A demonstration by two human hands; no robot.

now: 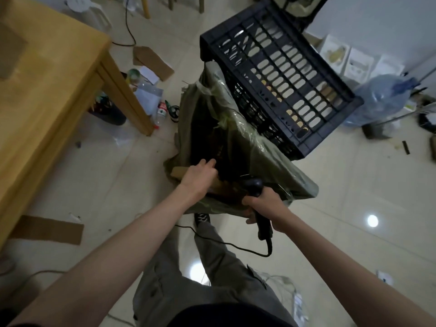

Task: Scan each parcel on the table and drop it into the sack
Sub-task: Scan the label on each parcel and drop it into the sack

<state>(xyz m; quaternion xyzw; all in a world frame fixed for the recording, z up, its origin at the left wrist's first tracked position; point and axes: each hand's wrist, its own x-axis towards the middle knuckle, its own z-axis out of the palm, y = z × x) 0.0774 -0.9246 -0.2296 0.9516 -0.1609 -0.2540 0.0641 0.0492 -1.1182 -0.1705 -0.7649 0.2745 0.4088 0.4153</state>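
Gaping at its mouth, the green woven sack [259, 156] stands on the pale tiled floor [354, 208] between the person's feet and a black slatted crate [278, 74]; its far rim hangs from the crate's corner, and clear plastic lines the edge. Its inside is dark, with brown cardboard parcels [226, 187] dimly visible near the front edge. At that near rim the left hand [200, 175] reaches in with fingers extended and close together, lying on a brown piece of cardboard [178, 172] that pokes out of the sack's edge; whether the thumb pinches it I cannot tell. Just beside it, the right hand [264, 204] is curled tightly round the handle of a black barcode scanner [256, 187], whose cable [226, 243] trails down toward the floor. Well to the left stands the wooden table [47, 86], with bottles and litter [151, 95] near its leg.
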